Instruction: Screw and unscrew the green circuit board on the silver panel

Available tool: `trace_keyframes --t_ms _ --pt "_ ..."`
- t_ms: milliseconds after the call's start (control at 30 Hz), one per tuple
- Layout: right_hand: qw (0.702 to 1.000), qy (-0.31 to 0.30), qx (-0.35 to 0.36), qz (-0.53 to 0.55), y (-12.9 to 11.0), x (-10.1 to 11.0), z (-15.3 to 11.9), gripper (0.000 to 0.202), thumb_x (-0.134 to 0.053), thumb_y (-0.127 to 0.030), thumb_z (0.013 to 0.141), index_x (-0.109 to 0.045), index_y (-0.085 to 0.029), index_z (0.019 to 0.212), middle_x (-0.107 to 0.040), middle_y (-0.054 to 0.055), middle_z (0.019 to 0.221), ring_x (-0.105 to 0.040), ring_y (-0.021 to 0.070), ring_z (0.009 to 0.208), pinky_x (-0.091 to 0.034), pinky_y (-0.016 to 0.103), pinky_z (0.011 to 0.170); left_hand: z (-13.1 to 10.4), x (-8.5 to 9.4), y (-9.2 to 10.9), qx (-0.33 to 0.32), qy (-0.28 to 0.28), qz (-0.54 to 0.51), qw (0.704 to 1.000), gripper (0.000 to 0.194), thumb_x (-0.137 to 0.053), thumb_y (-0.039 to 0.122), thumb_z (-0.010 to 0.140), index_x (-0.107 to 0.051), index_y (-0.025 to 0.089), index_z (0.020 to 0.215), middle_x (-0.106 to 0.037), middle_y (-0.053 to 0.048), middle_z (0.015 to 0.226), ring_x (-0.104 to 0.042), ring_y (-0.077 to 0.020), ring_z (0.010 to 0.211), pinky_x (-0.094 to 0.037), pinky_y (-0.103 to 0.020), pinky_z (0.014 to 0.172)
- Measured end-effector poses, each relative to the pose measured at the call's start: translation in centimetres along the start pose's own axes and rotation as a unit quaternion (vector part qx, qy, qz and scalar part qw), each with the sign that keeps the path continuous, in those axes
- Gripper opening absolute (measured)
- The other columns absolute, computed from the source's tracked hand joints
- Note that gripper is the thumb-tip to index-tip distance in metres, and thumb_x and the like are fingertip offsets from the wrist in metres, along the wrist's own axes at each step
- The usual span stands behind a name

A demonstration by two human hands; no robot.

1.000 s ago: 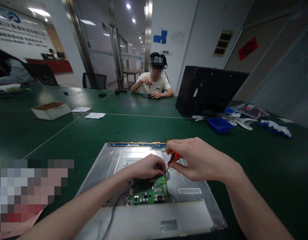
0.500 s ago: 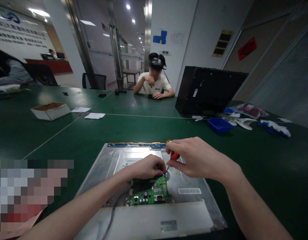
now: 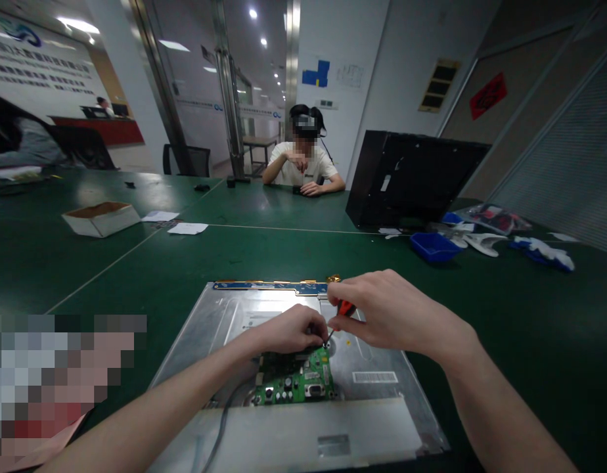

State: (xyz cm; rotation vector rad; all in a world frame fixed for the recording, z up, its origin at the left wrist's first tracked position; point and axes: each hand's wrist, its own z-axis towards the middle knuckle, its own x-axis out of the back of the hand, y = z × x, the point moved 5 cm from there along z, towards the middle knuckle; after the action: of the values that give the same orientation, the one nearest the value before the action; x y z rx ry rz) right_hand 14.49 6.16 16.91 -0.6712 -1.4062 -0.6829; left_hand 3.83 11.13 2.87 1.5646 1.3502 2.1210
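Observation:
A screwdriver (image 3: 346, 307) with a red and black handle is held in my right hand (image 3: 387, 314). Its thin shaft slants down to the upper right corner of a green circuit board (image 3: 298, 381). My left hand (image 3: 299, 328) is closed beside the screwdriver's tip, thumb and fingertips together; whatever they pinch is hidden. It covers the upper part of the board. The board lies on the silver metal back of a display panel (image 3: 382, 410), which has a blue circuit strip (image 3: 269, 287) along its far edge. A grey cable (image 3: 223, 420) runs down from the board's left side.
Beyond the panel on the green table (image 3: 264, 253) stand a black monitor housing (image 3: 422, 177), a blue tray (image 3: 434, 246), gloves (image 3: 542, 253) and an open cardboard box (image 3: 102, 220). A person (image 3: 306, 161) with a headset sits across the table.
Both hands stay at the same corner of the board. The screwdriver's handle looks slightly turned in my right hand. Across the table, the person's raised hand has shifted a little.

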Motion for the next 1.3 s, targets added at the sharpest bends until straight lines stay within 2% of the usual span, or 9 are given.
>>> trace_keyframes --t_ms 167,300,433,667,800,900,1033,1167,1300 --pt "0.999 -0.007 0.029 0.039 -0.15 0.02 -0.31 0.009 -0.055 -0.02 0.083 -0.053 -0.023 0.091 -0.065 -0.002 0.086 -0.055 0.0135 0.07 -0.027 0.027 0.055 0.01 -0.03 0.14 0.008 -0.001 -0.002 1.0 0.019 -0.063 0.004 0.075 -0.072 0.014 0.09 -0.068 -0.001 0.079 -0.061 -0.0154 0.072 -0.043 -0.022 0.067" --pt "1.0 0.006 0.011 0.009 0.08 -0.21 0.12 0.005 -0.056 -0.027 0.086 -0.054 -0.024 0.089 -0.066 -0.002 0.082 -0.056 0.0147 0.068 -0.025 0.027 0.054 -0.02 -0.1 0.1 0.006 0.0 -0.002 1.0 0.023 -0.062 0.003 0.075 -0.072 0.013 0.093 -0.069 -0.001 0.079 -0.061 -0.0156 0.072 -0.043 -0.022 0.066" --pt "1.0 -0.004 -0.015 -0.008 0.31 -0.38 0.28 0.012 -0.056 -0.034 0.087 -0.054 -0.024 0.083 -0.065 -0.002 0.075 -0.056 0.0155 0.065 -0.025 0.027 0.054 0.0 -0.14 -0.11 0.004 0.0 -0.003 1.0 0.017 -0.063 0.004 0.075 -0.071 0.014 0.086 -0.068 -0.001 0.077 -0.061 -0.0156 0.072 -0.043 -0.022 0.066" --pt "0.998 -0.01 0.031 0.053 -0.14 -0.12 -0.31 0.011 -0.055 -0.018 0.082 -0.052 -0.023 0.091 -0.065 -0.002 0.088 -0.055 0.0135 0.07 -0.026 0.026 0.055 0.03 -0.03 0.01 0.007 0.004 0.007 1.0 0.016 -0.064 0.004 0.075 -0.07 0.013 0.087 -0.068 -0.001 0.078 -0.06 -0.0154 0.072 -0.043 -0.021 0.066" --pt "1.0 0.011 0.011 0.01 0.03 -0.27 0.16 0.004 -0.055 -0.026 0.086 -0.052 -0.023 0.087 -0.065 -0.002 0.082 -0.054 0.014 0.066 -0.023 0.026 0.054 0.01 -0.05 0.11 0.003 0.0 0.004 1.0 0.016 -0.063 0.003 0.075 -0.07 0.013 0.085 -0.067 -0.001 0.076 -0.06 -0.0151 0.071 -0.042 -0.021 0.065" --pt "1.0 0.005 -0.013 -0.021 0.24 -0.45 0.39 0.012 -0.055 -0.033 0.088 -0.052 -0.023 0.081 -0.064 -0.002 0.073 -0.054 0.0148 0.062 -0.022 0.027 0.053 -0.01 -0.05 0.18 -0.001 0.001 -0.005 1.0 0.019 -0.062 0.002 0.075 -0.071 0.012 0.087 -0.067 -0.001 0.077 -0.06 -0.0154 0.072 -0.043 -0.021 0.065" --pt "1.0 0.001 0.004 0.014 0.15 -0.24 -0.01 0.007 -0.057 -0.027 0.084 -0.053 -0.023 0.088 -0.066 -0.002 0.084 -0.056 0.0153 0.069 -0.025 0.027 0.054 0.0 0.04 0.26 0.007 0.005 -0.001 1.0 0.017 -0.063 0.003 0.075 -0.071 0.013 0.086 -0.068 -0.001 0.078 -0.06 -0.0157 0.072 -0.043 -0.022 0.067" --pt "0.999 -0.004 0.029 0.034 -0.07 -0.21 -0.24 0.011 -0.054 -0.018 0.082 -0.053 -0.023 0.092 -0.065 -0.002 0.087 -0.056 0.0139 0.07 -0.026 0.027 0.054 0.01 0.04 0.28 0.01 0.003 0.007 1.0 0.015 -0.064 0.003 0.074 -0.071 0.013 0.083 -0.067 -0.001 0.075 -0.06 -0.0152 0.07 -0.042 -0.021 0.064" --pt "1.0 0.014 0.009 -0.012 -0.05 -0.28 0.24 0.004 -0.054 -0.027 0.087 -0.053 -0.023 0.087 -0.066 -0.002 0.082 -0.056 0.0148 0.067 -0.023 0.027 0.053 0.02 -0.12 0.04 0.001 0.004 0.004 1.0 0.017 -0.063 0.003 0.075 -0.071 0.012 0.087 -0.069 -0.002 0.08 -0.061 -0.0159 0.073 -0.043 -0.021 0.066"
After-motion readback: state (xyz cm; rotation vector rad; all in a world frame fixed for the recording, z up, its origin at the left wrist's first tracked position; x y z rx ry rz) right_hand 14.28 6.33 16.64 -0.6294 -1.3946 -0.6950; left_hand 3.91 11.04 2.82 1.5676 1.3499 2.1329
